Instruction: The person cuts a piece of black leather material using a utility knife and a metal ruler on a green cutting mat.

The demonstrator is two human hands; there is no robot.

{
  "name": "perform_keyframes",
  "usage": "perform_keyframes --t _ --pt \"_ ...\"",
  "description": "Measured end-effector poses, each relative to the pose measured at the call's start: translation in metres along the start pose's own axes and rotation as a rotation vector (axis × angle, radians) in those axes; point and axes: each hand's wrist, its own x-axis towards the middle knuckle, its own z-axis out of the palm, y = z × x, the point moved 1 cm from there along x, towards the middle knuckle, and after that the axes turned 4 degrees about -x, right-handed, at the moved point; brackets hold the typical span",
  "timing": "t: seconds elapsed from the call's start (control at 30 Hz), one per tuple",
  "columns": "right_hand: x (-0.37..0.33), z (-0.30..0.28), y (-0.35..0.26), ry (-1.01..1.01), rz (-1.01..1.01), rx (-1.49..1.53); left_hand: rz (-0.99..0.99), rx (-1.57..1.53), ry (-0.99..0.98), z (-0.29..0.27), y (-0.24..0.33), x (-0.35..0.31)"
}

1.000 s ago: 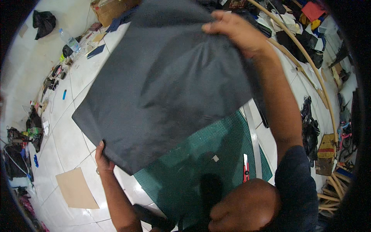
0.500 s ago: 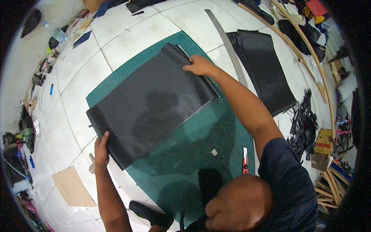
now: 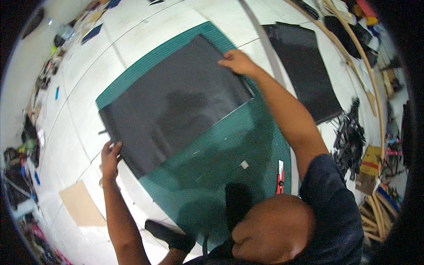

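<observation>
A large black sheet (image 3: 172, 101), smooth like leatherette, lies over the upper part of a green cutting mat (image 3: 212, 154). Its left edge is between the thumb and fingers of my left hand (image 3: 111, 160). At the upper right edge, my right hand (image 3: 240, 63) pinches the sheet between thumb and fingertips. Under its right and lower right edges a thin pale border shows; what lies beneath is hidden. A red utility knife (image 3: 280, 179) with its blade out rests on the mat's right side, and a small white piece (image 3: 244, 164) lies nearer the middle.
Right of the mat are a long metal ruler (image 3: 265, 44), another folded black sheet (image 3: 304, 70) and a heap of black strips (image 3: 349, 139). Bent wooden strips (image 3: 360, 57) lie farther right. A tan sheet (image 3: 83, 204) is on the tiled floor at lower left, near my foot (image 3: 170, 236).
The black sheet looks flatter, and its right edge has spread a little to the right with my right hand. My left hand has shifted slightly left along with the view.
</observation>
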Motion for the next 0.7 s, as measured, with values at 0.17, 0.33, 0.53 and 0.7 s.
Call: perform_keyframes --t 0.17,0.33,0.53,0.7 --pt "-0.017 -0.004 -0.017 0.025 0.028 -0.030 0.055 -0.038 0.066 0.003 -0.010 0.008" --pt "-0.005 0.002 0.017 0.091 -0.100 -0.214 0.068 -0.047 0.079 0.019 -0.020 0.022" --pt "-0.010 0.007 0.008 0.087 -0.040 -0.336 0.124 0.071 0.079 0.029 -0.017 0.015" --pt "-0.014 0.009 -0.007 0.064 -0.012 -0.263 0.139 0.089 0.098 0.021 -0.021 0.019"
